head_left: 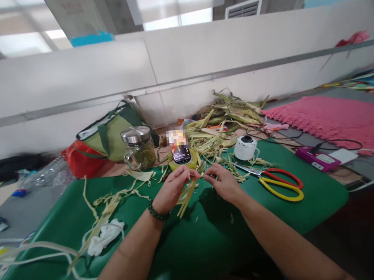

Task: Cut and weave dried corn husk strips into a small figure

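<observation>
Husk strips [188, 197] pinched in both hands [175, 186] [224, 182] (scissors [260, 175] lie beside the right one)

Husk strips [186, 201] before phone [182, 156] — mug [140, 154] left, scissors [261, 175] right; husk pile [233, 109] behind, bag [119, 130] behind mug.

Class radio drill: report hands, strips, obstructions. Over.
Left hand pinching pale strips; right hand at their upper end, grip unclear. Strips trailing over green surface. Scissors beside right hand, not blocking.
</observation>
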Demonstrator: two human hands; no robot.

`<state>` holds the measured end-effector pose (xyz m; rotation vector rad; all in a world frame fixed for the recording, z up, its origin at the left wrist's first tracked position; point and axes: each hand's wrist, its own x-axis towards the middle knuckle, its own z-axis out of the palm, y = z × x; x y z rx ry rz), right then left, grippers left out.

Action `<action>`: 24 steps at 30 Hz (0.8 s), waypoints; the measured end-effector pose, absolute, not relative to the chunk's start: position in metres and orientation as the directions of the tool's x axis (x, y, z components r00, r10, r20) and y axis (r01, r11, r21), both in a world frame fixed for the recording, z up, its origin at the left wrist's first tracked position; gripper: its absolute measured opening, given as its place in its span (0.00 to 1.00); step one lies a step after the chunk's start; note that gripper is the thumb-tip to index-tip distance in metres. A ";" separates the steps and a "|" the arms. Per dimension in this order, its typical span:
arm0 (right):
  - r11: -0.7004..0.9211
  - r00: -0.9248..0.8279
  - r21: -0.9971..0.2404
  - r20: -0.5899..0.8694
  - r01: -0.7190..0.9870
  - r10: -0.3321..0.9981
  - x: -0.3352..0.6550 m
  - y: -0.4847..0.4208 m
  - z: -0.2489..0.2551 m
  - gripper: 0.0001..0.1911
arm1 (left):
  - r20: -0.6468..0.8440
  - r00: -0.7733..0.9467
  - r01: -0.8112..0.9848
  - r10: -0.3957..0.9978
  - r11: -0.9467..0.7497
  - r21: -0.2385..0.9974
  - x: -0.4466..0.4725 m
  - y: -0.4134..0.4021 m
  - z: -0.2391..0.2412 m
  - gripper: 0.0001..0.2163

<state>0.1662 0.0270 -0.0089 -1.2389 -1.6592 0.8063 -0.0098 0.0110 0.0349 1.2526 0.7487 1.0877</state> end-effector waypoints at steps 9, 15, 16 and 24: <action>0.023 -0.413 -0.893 0.230 -0.449 0.881 0.161 0.009 0.009 0.10 | 0.035 0.294 -0.340 0.955 0.070 0.938 0.003 0.008 0.034 0.13; -0.112 -0.281 -0.823 0.060 -0.557 0.958 0.157 0.016 0.005 0.13 | 0.122 0.318 -0.220 0.940 -0.052 0.974 0.009 0.005 0.028 0.15; -0.116 -0.261 -0.825 0.039 -0.552 0.965 0.156 0.016 0.004 0.13 | 0.130 0.318 -0.188 0.939 -0.072 0.979 0.010 0.005 0.027 0.15; -0.148 -0.176 -0.833 -0.063 -0.533 0.982 0.150 0.015 0.009 0.12 | 0.132 0.300 0.051 0.945 -0.154 0.987 0.007 0.009 0.026 0.14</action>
